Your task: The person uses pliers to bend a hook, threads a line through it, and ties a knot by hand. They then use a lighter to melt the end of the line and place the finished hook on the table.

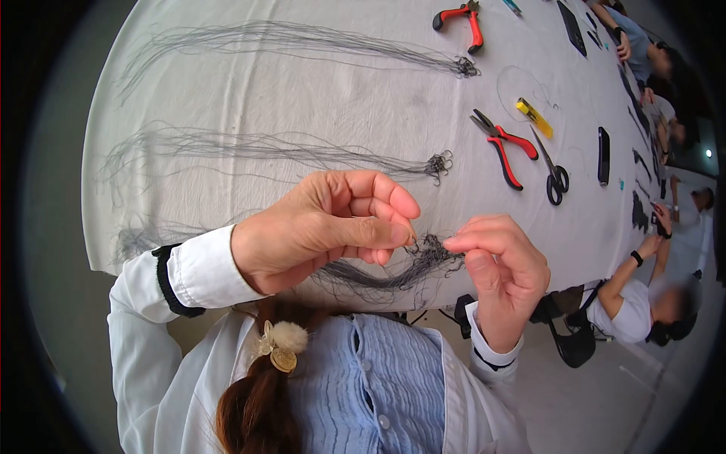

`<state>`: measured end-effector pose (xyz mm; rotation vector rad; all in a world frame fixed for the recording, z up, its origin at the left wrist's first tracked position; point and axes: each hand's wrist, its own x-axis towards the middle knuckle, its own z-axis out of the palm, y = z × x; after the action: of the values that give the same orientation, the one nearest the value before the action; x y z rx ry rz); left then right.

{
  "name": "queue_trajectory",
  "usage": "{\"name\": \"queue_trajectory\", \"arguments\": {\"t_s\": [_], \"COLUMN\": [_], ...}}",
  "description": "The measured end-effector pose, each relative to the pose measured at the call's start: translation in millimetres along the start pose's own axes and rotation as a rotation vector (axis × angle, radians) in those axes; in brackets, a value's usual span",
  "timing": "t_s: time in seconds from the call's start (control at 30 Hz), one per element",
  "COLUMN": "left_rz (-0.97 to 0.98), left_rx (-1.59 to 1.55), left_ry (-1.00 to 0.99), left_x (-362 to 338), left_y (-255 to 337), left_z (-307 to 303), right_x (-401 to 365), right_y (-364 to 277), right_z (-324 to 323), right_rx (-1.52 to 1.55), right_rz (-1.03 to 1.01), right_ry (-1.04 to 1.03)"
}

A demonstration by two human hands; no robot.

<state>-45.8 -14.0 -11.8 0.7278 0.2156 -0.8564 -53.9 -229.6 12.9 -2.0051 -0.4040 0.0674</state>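
Note:
My left hand [325,225] is closed in a pinch, thumb against index finger, with a thin line showing at the fingertips. Facing it, my right hand [503,261] has its fingers bent together by the thumb; what they hold is too fine to make out. Between and just behind the hands lies a cluster of dark fishing hooks [432,253] at the end of a bundle of dark lines [367,280], near the table's close edge. Farther in, a second bundle of lines [302,147] ends in hooks [439,164], and a third bundle [302,34] ends in hooks [466,68].
On the white-covered table [363,98] to the right lie red-handled pliers [505,147], black scissors [554,170], a yellow cutter [535,117] and a black case [603,155]. Red-handled cutters [463,23] lie at the back. Several people sit along the right side.

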Motion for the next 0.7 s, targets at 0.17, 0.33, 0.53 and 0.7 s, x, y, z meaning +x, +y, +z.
{"name": "queue_trajectory", "arguments": {"t_s": [0.17,0.33,0.53,0.7], "left_rz": [-0.012,0.04,0.097,0.08], "left_rx": [-0.016,-0.017,0.069,0.128], "left_ry": [0.003,-0.022,-0.038,-0.118], "left_x": [0.9,1.2,3.6,2.4], "left_y": [1.2,-1.8,-2.9,-3.6], "left_z": [-0.1,-3.0,-6.8,-8.1], "right_x": [10.0,11.1,10.3,10.3], "right_y": [-2.5,-1.1,-7.0,-9.3], "right_z": [8.6,16.1,17.6,16.9], "right_rx": [0.003,0.089,-0.039,-0.247], "right_rz": [0.001,0.069,0.044,-0.117], "right_ry": [-0.128,-0.126,-0.067,-0.022]}}
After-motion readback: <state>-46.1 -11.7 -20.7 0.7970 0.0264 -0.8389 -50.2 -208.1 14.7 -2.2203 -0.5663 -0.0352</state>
